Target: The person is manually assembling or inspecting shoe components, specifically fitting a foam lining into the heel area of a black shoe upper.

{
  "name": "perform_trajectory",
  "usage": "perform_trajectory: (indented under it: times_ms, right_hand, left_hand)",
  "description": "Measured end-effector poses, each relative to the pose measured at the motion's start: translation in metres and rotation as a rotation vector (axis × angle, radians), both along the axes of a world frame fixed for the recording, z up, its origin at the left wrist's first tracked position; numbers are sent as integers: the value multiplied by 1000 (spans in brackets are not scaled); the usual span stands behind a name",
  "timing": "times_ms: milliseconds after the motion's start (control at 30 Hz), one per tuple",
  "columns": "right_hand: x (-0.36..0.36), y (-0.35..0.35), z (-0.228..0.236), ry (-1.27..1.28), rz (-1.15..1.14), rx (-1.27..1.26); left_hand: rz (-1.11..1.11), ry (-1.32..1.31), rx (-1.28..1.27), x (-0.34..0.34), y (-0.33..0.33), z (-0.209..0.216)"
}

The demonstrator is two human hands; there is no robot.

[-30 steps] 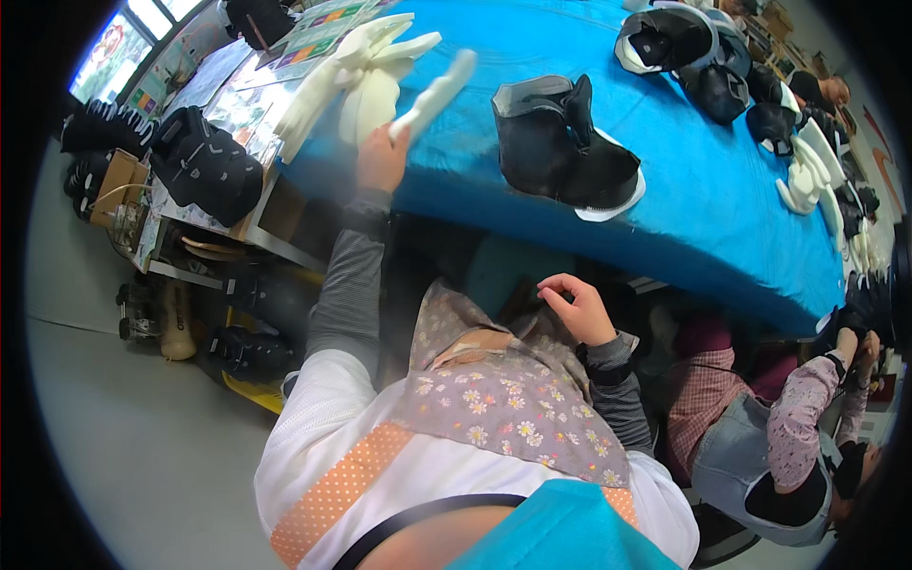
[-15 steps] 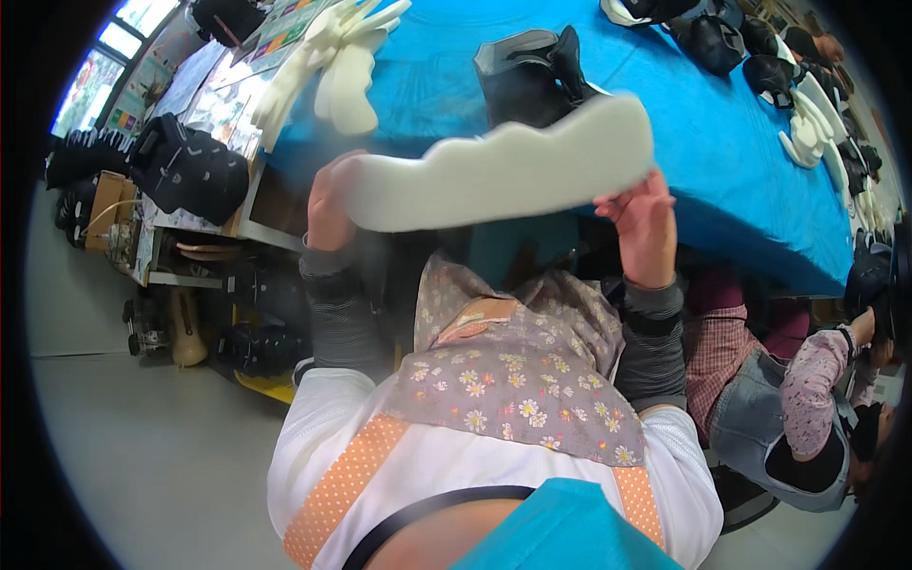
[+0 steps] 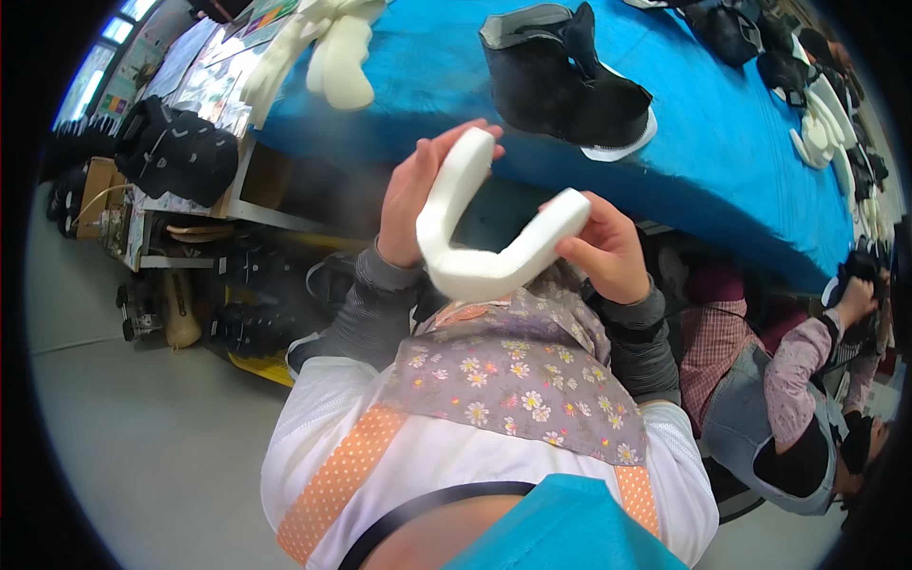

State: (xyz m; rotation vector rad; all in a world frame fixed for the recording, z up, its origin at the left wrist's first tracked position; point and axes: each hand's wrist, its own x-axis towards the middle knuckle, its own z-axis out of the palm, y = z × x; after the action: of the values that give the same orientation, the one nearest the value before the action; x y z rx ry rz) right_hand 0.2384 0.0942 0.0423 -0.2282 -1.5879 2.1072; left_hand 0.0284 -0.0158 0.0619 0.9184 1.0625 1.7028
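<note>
Between my two hands a thick white foam strip (image 3: 484,271) is bent into a U, its two ends pointing away from me. My left hand (image 3: 410,195) is closed round the left end, with fingertips showing past its top. The right end is pinched between the thumb and fingers of my right hand (image 3: 611,249). Just beyond, a black boot (image 3: 560,90) with a white edge along its sole stands on the blue-covered table (image 3: 703,142). The strip is held in the air over my lap, apart from the boot.
More white foam pieces (image 3: 340,62) lie at the table's far left. Black boots (image 3: 722,33) and further foam pieces (image 3: 819,123) line its right side. A black bag (image 3: 180,152) sits on the left side table. At right, a co-worker's sleeve (image 3: 796,380) reaches toward the table.
The foam strip was stretched out long and nearly flat; now it is curved into a U. My hands have come closer together, and the boot shows in full.
</note>
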Motion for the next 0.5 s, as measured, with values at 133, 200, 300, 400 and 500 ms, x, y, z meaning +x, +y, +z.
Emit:
perform_trajectory:
  times_ms: [133, 200, 300, 400, 500]
  right_hand:
    - [-9, -3, -3, -12, -31, -69]
    - [-10, -5, -2, -23, -32, -16]
    - [-13, -4, 0, -50, -42, 7]
    - [-14, -4, -4, -63, -39, -12]
    - [-13, -5, -6, -64, -44, -9]
  left_hand:
    - [-72, -156, 73, 19, 1, -4]
    - [-127, -221, 46, 22, 2, -8]
    - [-159, -334, 23, 30, -1, -1]
    - [-170, -275, -35, 31, 0, -2]
    - [-181, -263, -27, 33, -1, 0]
